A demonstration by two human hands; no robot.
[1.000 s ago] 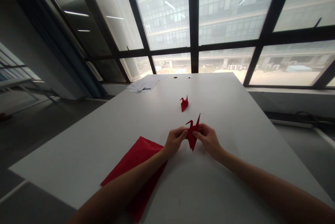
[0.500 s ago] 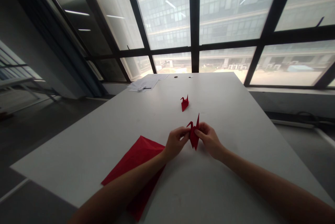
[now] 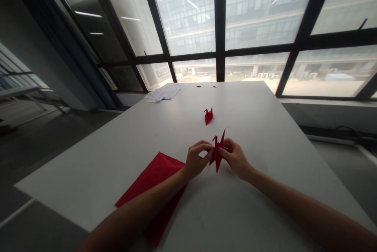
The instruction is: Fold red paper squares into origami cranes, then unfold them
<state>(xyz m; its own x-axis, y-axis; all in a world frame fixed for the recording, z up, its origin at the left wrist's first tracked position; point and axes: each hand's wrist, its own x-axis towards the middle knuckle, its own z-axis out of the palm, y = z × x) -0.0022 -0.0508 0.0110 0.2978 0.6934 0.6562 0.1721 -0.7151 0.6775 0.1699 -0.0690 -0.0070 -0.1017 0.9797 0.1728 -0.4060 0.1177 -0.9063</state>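
A red origami crane (image 3: 218,153) is held between my two hands above the table, its wings pointing down toward me and its head and tail upward. My left hand (image 3: 198,157) pinches it from the left, thumb and index finger closed at the left wing. On the other side my right hand (image 3: 235,157) grips the body, with the thumb in front and the fingers behind. Farther off, a second red paper crane (image 3: 209,116) stands on the table. Under my left forearm lies a sheet of red paper (image 3: 156,175), partly hidden by the arm.
The white table (image 3: 132,142) reaches toward tall black-framed windows. White papers (image 3: 165,94) with a dark pen (image 3: 166,99) lie at its far left corner. Small round holes (image 3: 198,86) sit near the far edge.
The crane's wings have spread apart, the left one now reaching lower left toward my left hand. My left fingers have shifted slightly at the wing. The right hand stays at the body.
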